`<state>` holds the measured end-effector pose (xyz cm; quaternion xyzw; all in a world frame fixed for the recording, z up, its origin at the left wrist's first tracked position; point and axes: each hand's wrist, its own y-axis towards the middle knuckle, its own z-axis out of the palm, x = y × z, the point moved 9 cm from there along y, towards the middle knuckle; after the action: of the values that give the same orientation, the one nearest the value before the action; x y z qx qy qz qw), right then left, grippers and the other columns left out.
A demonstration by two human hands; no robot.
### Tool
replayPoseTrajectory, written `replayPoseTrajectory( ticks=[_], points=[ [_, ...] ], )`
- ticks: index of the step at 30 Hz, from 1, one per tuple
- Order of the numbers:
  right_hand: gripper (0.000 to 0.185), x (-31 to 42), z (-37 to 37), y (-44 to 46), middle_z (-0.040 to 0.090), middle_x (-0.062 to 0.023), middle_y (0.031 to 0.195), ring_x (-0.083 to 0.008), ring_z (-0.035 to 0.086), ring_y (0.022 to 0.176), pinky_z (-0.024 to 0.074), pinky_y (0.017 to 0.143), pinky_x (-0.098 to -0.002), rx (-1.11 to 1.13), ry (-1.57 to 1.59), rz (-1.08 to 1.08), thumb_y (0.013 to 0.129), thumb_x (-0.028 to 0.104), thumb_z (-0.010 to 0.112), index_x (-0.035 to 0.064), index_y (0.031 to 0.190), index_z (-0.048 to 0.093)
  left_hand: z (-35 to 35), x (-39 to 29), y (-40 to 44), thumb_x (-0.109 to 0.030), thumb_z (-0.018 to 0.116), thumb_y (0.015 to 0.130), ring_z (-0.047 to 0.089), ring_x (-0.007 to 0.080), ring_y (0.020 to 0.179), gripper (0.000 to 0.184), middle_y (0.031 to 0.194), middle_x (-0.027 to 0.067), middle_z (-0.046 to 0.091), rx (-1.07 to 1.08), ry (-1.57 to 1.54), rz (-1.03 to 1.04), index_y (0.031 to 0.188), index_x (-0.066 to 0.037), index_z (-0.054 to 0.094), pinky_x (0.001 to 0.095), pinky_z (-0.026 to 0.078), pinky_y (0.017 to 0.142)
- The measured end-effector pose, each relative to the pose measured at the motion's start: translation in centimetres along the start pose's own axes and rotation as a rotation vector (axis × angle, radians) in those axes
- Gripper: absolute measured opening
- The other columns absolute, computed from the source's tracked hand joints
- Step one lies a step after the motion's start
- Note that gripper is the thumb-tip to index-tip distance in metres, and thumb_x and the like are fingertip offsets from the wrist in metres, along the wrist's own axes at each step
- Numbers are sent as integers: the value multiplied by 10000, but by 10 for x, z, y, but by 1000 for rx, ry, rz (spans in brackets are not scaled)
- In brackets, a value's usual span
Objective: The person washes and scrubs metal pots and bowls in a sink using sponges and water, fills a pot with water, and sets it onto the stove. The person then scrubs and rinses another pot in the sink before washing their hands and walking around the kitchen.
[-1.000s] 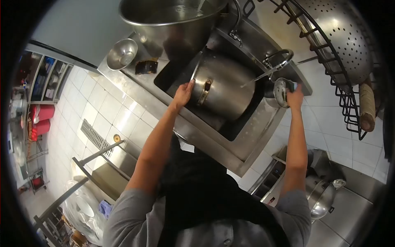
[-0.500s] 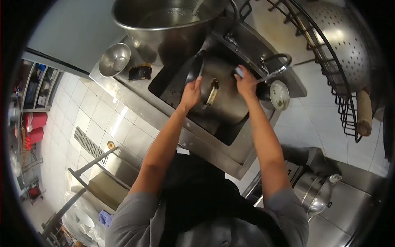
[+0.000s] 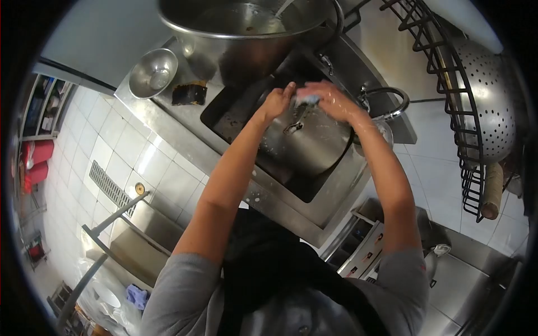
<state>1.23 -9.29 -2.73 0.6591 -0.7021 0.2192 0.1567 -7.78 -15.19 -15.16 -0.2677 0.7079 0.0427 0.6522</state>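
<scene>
A large steel pot [image 3: 322, 143] with a small loop handle [image 3: 293, 128] lies in the sink [image 3: 224, 120], its wet side facing up. My left hand [image 3: 276, 105] grips its far-left edge, thumb raised and the other fingers partly hidden. Close beside it, my right hand [image 3: 330, 102] is slightly blurred and wet, with splashes on the wrist. Its fingers press a light-blue sponge [image 3: 309, 99] against the pot's far side. The sponge is mostly covered by the fingers.
A big stockpot [image 3: 224, 47] with liquid stands behind the sink. On the left counter are a steel bowl [image 3: 153, 73] and a dark, worn scouring pad [image 3: 189, 94]. The curved faucet [image 3: 400, 101] is at right, near a black wire rack [image 3: 457, 84] holding a colander [image 3: 487, 101].
My right hand has swept left across the pot with the sponge, nearing my left hand. The pot has turned a little and its handle sits differently. My view has shifted slightly.
</scene>
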Motion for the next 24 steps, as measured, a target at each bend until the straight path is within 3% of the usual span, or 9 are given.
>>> replayPoseTrajectory(
  ticks=[2,4,6,8,10,15,19,22,24],
  points=[
    [550,-17,-7,1,578,-13,1280,-249,437,1292,266,1095,-450,-79,-61,97,688,-81,458,157,1151,633,7,1,7,-599,378,934,616,272,740,717,695,189,612,43,-3,-44,764,52,627,377,459,733],
    [531,7,3,-9,573,-17,1290,-248,424,1302,278,1085,-452,-38,13,12,703,-73,468,153,1155,630,-7,-25,1,-589,389,935,591,277,653,715,612,152,566,-119,-50,203,701,56,590,385,459,695],
    [508,-8,8,-28,574,-51,1284,-271,468,1263,335,1058,-438,-61,117,8,732,-71,473,145,1167,622,-5,-20,0,-572,409,934,621,306,715,700,655,191,594,-30,35,73,750,71,615,388,467,721],
    [496,-67,-2,-55,575,-97,1271,-306,522,1201,395,1017,-418,-322,281,468,755,-72,485,133,1188,611,0,-18,7,-555,428,933,652,335,777,688,698,230,621,44,123,-21,799,86,640,391,475,748],
    [489,-64,26,-95,565,-131,1277,-365,515,1191,407,991,-441,-702,-103,449,764,-46,518,102,1225,586,0,-10,19,-538,446,924,604,459,920,646,852,315,621,-61,125,80,831,66,655,446,478,801],
    [488,27,49,-89,531,-78,1325,-298,395,1309,258,1077,-494,-508,-236,236,737,-33,538,108,1201,601,8,-6,25,-524,463,920,572,462,981,636,886,334,605,-77,176,116,848,81,644,459,471,822],
    [464,16,53,-92,542,-49,1311,-277,382,1320,243,1074,-487,-740,-160,310,755,-39,514,117,1180,614,6,-9,39,-507,461,929,592,432,973,604,888,308,622,-104,159,245,877,65,650,435,469,815],
    [417,30,66,-94,546,-50,1305,-276,379,1320,245,1066,-495,-539,-287,185,763,-20,533,104,1150,625,2,-23,28,-510,449,935,620,396,956,599,887,285,639,-60,251,146,878,49,657,409,471,799],
    [391,28,59,-90,549,-54,1301,-280,387,1316,237,1072,-497,-579,-287,313,773,3,547,91,1145,626,6,-14,27,-530,444,930,619,396,959,624,901,289,639,-39,295,66,868,54,654,410,471,796]
  ],
)
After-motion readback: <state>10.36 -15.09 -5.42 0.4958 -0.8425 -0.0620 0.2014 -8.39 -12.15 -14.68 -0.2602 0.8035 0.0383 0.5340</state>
